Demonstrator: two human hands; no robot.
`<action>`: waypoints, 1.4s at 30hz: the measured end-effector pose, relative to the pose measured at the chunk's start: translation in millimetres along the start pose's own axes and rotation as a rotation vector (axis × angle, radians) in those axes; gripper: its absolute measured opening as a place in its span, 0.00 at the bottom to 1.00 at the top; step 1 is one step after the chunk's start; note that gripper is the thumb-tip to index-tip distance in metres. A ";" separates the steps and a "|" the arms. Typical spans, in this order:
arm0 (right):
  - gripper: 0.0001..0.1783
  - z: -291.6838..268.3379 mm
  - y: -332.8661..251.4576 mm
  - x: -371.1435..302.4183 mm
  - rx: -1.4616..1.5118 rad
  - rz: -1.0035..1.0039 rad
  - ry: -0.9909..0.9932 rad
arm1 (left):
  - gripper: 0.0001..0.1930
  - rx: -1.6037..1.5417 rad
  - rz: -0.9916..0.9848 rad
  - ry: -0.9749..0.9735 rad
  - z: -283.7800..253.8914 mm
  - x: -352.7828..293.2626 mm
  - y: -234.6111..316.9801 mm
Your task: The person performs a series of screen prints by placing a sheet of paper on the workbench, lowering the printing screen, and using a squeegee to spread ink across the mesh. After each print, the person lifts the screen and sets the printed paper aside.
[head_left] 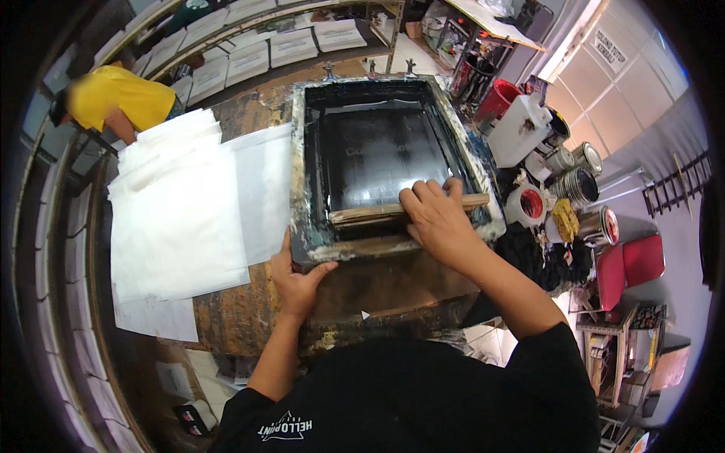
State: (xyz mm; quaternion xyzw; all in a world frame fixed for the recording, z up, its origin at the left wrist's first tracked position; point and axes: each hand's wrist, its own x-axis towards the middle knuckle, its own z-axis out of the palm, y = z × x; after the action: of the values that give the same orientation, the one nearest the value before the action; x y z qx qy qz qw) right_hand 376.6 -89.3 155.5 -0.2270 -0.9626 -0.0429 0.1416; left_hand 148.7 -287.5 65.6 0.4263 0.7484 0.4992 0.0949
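Observation:
A screen printing frame (300, 162) lies on the worktable, its mesh (385, 151) dark and glossy with wet-looking black ink. My right hand (439, 219) grips a wooden-handled squeegee (362, 214), which lies crosswise near the frame's close end; its blade is mostly hidden. At the near left corner, my left hand (297, 281) holds the frame, thumb along the near edge and fingers partly hidden at the side. Metal clamps (371, 68) stand at the frame's far edge. Left of it lie stacked white sheets (174, 211) and a translucent sheet (264, 189).
A person in a yellow shirt (121, 98) stands at the far left. Racks with white sheets (294, 45) line the back and left. Paint cans (578, 185), a white jerrycan (521, 132) and a red bucket (498, 100) crowd the right, near a red chair (630, 270).

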 end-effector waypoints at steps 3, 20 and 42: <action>0.26 -56.4 -15.4 19.7 -0.017 0.125 0.043 | 0.55 -0.485 -0.004 0.121 -0.1 23.4 37.9; 0.33 -173.1 54.2 172.5 -0.016 0.100 0.380 | 0.13 0.730 0.515 0.148 152.8 291.8 -81.5; 0.26 -145.9 49.8 150.5 -0.083 0.107 0.400 | 0.16 0.507 -0.148 0.763 -206.2 88.3 -198.3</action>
State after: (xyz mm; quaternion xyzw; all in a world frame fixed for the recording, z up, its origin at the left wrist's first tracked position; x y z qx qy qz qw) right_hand 306.9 -2.3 339.9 -0.2704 -0.8992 -0.1190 0.3228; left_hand -130.7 -387.5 26.2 0.1673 0.8568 0.4132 -0.2590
